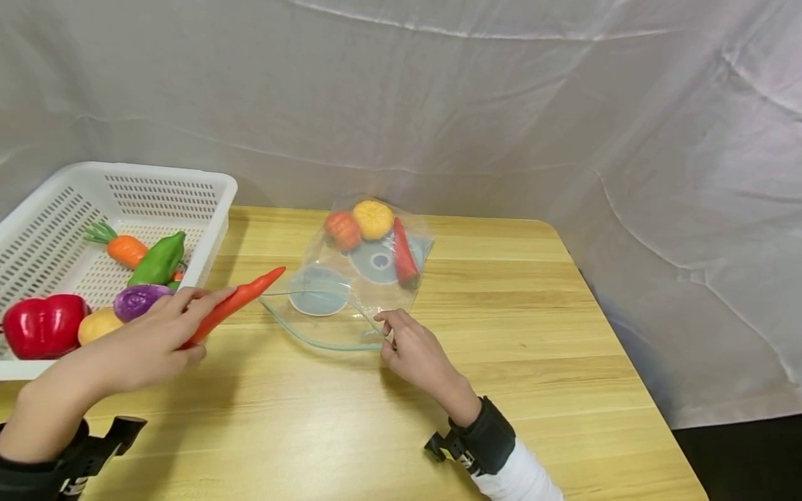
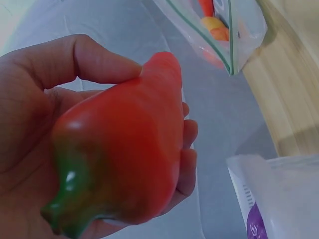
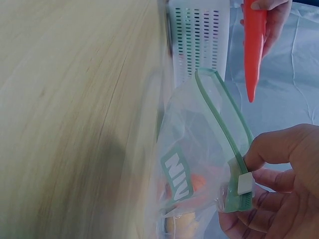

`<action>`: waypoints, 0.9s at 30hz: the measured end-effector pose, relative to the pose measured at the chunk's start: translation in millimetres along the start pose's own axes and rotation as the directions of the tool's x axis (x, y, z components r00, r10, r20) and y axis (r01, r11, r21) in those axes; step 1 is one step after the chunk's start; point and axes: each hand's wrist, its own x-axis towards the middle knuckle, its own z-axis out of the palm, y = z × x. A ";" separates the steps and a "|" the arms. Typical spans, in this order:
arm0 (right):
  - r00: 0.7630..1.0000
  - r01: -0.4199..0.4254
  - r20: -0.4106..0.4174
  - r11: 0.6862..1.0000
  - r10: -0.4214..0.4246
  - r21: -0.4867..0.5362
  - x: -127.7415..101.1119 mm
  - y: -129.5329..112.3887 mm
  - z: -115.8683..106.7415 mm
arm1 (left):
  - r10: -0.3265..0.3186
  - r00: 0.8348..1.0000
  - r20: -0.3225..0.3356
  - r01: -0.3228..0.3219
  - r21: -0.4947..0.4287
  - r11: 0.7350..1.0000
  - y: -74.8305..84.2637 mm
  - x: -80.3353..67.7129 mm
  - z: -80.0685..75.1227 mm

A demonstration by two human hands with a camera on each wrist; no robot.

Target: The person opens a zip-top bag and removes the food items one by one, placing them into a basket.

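Note:
A long red chili pepper [image 1: 241,298] is in my left hand [image 1: 156,337], its tip pointing right toward the bag. The left wrist view shows its green stem end [image 2: 75,199], with thumb and fingers wrapped around the body. My right hand [image 1: 421,355] pinches the corner of a clear zip bag [image 1: 319,323] beside its white slider [image 3: 245,183]. The bag's green-edged mouth gapes toward the pepper, which is outside it. Inside the bag lie a red-orange pumpkin-like vegetable [image 1: 342,231], a yellow pumpkin [image 1: 373,220] and another red chili pepper [image 1: 404,256].
At the left stands a white perforated basket [image 1: 216,233]. It holds a carrot [image 1: 127,250], a green pepper [image 1: 158,259], a purple vegetable [image 1: 139,300], a red bell pepper [image 1: 46,325] and a yellowish round item [image 1: 99,325]. A grey curtain [image 1: 401,104] hangs behind the wooden table [image 1: 501,306].

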 end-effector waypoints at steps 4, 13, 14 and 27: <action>1.000 0.001 0.000 1.000 -0.001 0.002 0.2 0.9 0.6 | -0.024 1.000 -0.003 0.023 -0.023 0.999 -6.5 -0.3 -1.8; 1.000 0.005 -0.005 1.000 -0.005 0.002 0.2 1.8 1.6 | -0.102 0.995 0.009 0.102 -0.042 0.994 -25.1 -1.5 -7.0; 1.000 0.005 -0.006 1.000 -0.005 0.002 0.2 1.9 1.7 | -0.109 0.994 0.009 0.109 -0.042 0.993 -26.1 -1.5 -8.1; 1.000 0.005 -0.005 1.000 -0.005 0.000 0.6 2.5 2.1 | -0.224 0.974 0.028 0.225 -0.067 0.972 -53.6 0.8 -10.8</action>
